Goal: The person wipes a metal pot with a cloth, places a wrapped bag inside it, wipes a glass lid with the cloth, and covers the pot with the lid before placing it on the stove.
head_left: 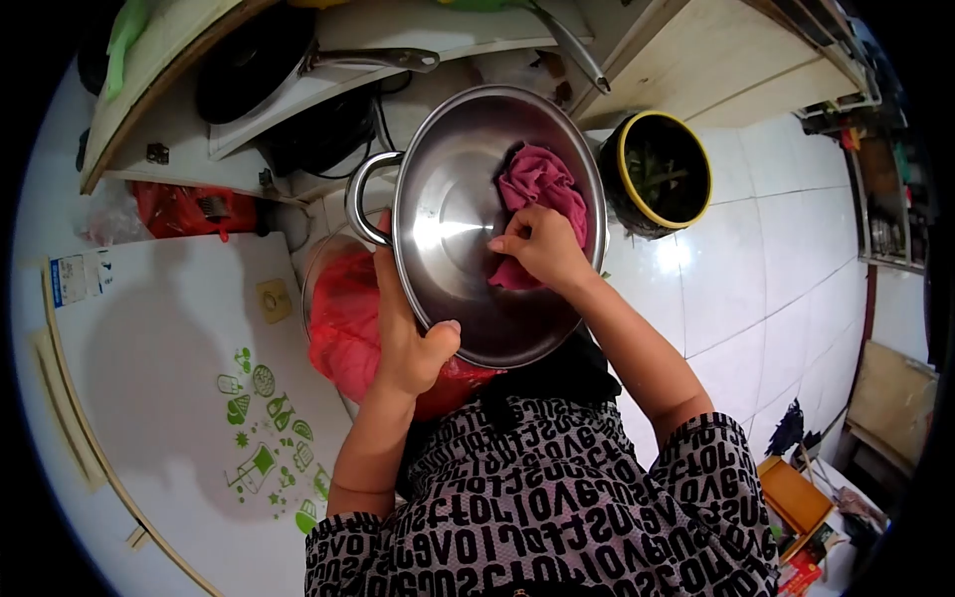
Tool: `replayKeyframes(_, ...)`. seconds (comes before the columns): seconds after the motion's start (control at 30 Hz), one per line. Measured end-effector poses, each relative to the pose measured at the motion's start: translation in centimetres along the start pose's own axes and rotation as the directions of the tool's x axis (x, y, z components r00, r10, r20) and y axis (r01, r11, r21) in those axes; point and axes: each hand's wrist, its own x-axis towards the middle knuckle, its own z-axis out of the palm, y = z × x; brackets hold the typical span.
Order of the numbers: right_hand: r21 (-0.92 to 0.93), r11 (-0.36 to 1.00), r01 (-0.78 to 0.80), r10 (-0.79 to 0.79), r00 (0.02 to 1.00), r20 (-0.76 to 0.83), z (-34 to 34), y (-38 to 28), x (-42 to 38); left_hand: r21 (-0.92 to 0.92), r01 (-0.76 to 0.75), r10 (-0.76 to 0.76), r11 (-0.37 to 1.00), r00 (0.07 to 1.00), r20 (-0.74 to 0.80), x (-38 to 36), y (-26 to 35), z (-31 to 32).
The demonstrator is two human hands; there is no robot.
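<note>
A wide stainless steel pot with a loop handle is held tilted in front of my body, its shiny inside facing me. My left hand grips its lower left rim, thumb over the edge and fingers behind the outer wall. Inside the pot, my right hand is closed on a crumpled maroon cloth lying against the right inner wall. Part of the cloth is covered by the hand.
A black bin with a yellow rim stands right of the pot. Red plastic sits below left. A frying pan rests on the upper left shelf. A white panel with green prints stands left; tiled floor lies right.
</note>
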Motion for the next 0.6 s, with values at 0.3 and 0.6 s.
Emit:
replayKeyframes(0.3,0.032,0.992,0.126,-0.129,0.980,0.154,-1.8,1.8,-0.2,-0.069,0.064,-0.062,0.996,0.998,0.031,-0.1,0.1,0.0)
replayKeyframes(0.6,-0.048,0.992,0.121,-0.118,0.991,0.061,-0.3,1.1,0.2,-0.035,0.049,-0.049,0.998,0.999,0.006,-0.5,-1.1,-0.5)
